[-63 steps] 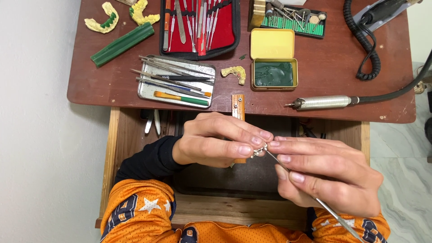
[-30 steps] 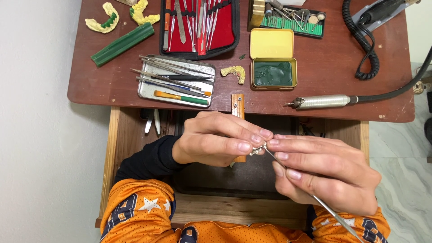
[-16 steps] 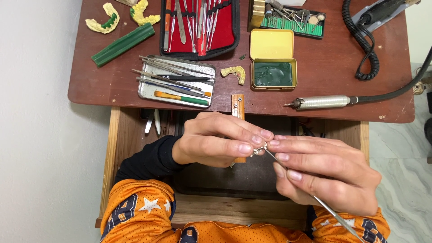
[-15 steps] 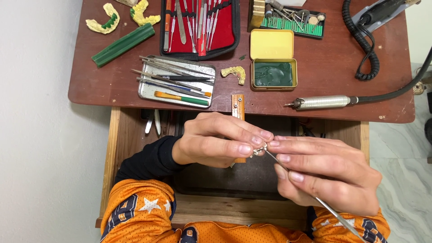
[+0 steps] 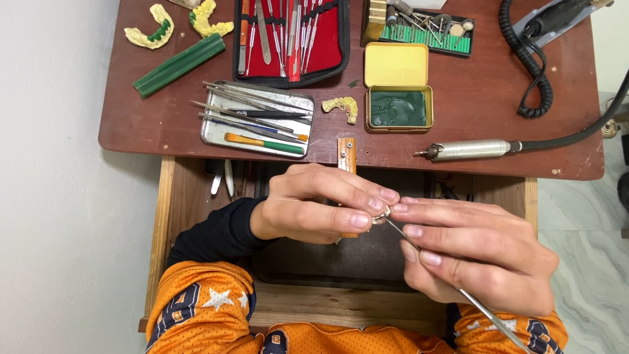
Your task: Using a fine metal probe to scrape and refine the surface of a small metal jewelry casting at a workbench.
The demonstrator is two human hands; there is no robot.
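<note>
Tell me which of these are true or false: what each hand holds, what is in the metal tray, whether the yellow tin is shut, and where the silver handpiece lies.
1. The left hand pinches a small metal piece at its fingertips. True.
2. The right hand holds a paintbrush. False: it holds a thin metal tool whose tip meets the small piece.
3. The metal tray holds several slim instruments. True.
4. The yellow tin is shut. False: its lid is up, and green material shows inside.
5. The silver handpiece lies in the open drawer. False: it lies on the tabletop, near the front edge, its cord running off right.
</note>
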